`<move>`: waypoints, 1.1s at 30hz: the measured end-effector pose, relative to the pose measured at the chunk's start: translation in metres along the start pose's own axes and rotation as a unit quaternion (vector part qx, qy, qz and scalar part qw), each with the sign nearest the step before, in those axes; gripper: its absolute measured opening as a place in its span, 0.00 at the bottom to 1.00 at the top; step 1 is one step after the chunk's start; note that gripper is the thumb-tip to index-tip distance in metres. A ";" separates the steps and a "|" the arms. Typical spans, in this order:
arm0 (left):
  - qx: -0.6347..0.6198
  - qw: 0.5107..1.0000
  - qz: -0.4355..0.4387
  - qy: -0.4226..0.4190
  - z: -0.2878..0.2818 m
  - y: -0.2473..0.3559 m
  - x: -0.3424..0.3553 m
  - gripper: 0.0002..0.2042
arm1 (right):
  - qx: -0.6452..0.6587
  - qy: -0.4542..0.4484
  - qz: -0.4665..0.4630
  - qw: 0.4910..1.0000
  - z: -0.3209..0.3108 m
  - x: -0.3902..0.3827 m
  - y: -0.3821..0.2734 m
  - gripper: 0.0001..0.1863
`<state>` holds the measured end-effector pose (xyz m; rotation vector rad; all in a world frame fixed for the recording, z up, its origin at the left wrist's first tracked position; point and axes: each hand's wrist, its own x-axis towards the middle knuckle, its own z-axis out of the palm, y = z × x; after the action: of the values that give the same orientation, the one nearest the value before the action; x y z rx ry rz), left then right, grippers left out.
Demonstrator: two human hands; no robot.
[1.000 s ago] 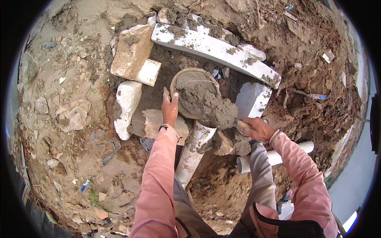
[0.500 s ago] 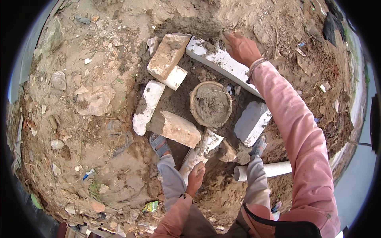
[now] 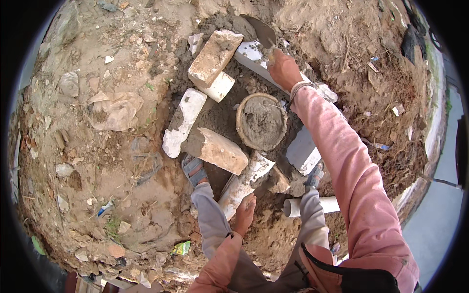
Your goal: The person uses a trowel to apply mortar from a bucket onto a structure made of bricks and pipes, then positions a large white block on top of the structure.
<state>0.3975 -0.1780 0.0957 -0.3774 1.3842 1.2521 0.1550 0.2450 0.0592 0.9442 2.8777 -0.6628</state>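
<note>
At the upper middle my right hand (image 3: 284, 71) is closed round the handle of a trowel (image 3: 261, 30). Its dark curved blade is over a heap of wet grey mortar (image 3: 227, 23), beyond a long white block (image 3: 255, 52) spattered with mortar. My right forearm crosses over part of that block. Lower down, my left hand (image 3: 245, 215) hangs with its fingers stretched out and nothing in it, beside a white, dirt-stained pipe (image 3: 233, 196). Between the blocks stands a round bowl (image 3: 240, 128) filled with grey mortar (image 3: 264, 122).
Round the bowl lie a tan block (image 3: 212, 56), a white broken block (image 3: 184, 122), another tan block (image 3: 220, 150) and a pale grey block (image 3: 303, 151). A second white pipe (image 3: 328, 205) lies by my right leg. Rubble and litter cover the soil.
My right hand has drawn back a little toward me and left, and the trowel's blade now shows over the mortar heap. My left hand has shifted slightly nearer to me, beside the pipe.
</note>
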 end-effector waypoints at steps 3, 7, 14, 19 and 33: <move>-0.019 1.000 -0.012 0.011 -0.005 0.001 -0.002 0.25 | -0.036 0.006 -0.006 0.999 -0.012 0.010 -0.030 0.18; -0.018 1.000 -0.011 0.013 -0.007 0.008 0.013 0.27 | -0.074 -0.029 -0.017 0.997 -0.025 0.006 -0.010 0.18; -0.033 0.999 -0.030 0.018 0.005 0.021 0.027 0.26 | -0.025 -0.076 0.013 0.997 -0.015 -0.107 0.037 0.26; -0.044 0.997 -0.055 -0.025 0.020 0.009 0.022 0.26 | -0.030 0.007 0.063 0.998 -0.004 -0.092 0.088 0.24; -0.029 0.997 -0.076 -0.013 0.015 -0.001 0.018 0.26 | -0.013 0.009 0.013 1.000 -0.023 -0.067 0.066 0.17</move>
<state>0.4007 -0.1580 0.0834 -0.4957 1.2745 1.1710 0.2491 0.2647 0.0662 0.9865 2.8765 -0.6183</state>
